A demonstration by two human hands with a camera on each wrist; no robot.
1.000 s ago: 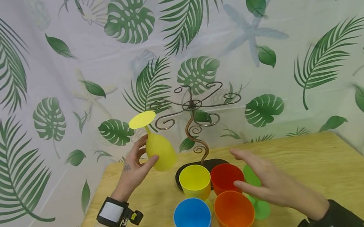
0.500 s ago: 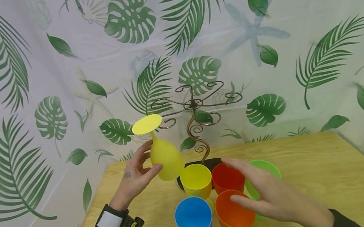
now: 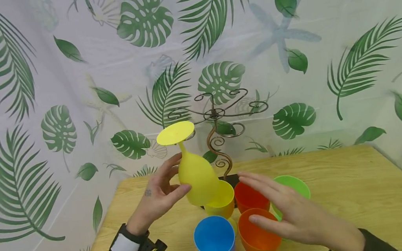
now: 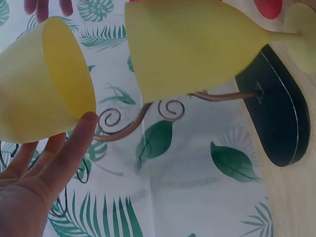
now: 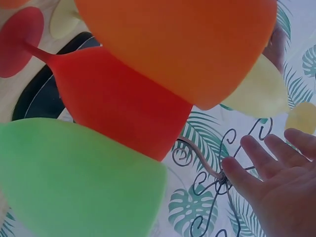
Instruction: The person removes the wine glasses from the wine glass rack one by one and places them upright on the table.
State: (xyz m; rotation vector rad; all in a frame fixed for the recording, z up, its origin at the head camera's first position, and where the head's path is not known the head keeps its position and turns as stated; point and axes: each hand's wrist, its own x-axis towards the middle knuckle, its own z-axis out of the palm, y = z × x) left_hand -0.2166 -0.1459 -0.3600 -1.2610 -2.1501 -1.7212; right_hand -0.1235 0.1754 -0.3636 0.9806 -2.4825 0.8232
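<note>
My left hand [image 3: 160, 195] grips a yellow plastic goblet [image 3: 198, 175] upside down and tilted, its round foot pointing up. In the left wrist view, my thumb lies at this goblet's rim [image 4: 69, 69]. Its bowl overlaps a second yellow goblet [image 3: 227, 200] that stands upright; whether they touch I cannot tell. Fingers extended, my right hand [image 3: 287, 209] hovers over the orange goblet [image 3: 259, 233] and red goblet [image 3: 250, 197], holding nothing. Partly behind that hand stands a green goblet [image 3: 294, 185]. A blue goblet [image 3: 214, 236] is upright at the front.
Behind the goblets rises a metal stand [image 3: 214, 114] with curled arms and a wavy stem. Its black base [image 3: 231, 179] is mostly hidden by goblets. The wooden table [image 3: 351, 184] extends to the right, and a leaf-patterned cloth [image 3: 354, 50] hangs behind.
My left hand has carried the inverted yellow goblet rightward, over the standing yellow one. The right hand has shifted a little left, uncovering more of the green goblet.
</note>
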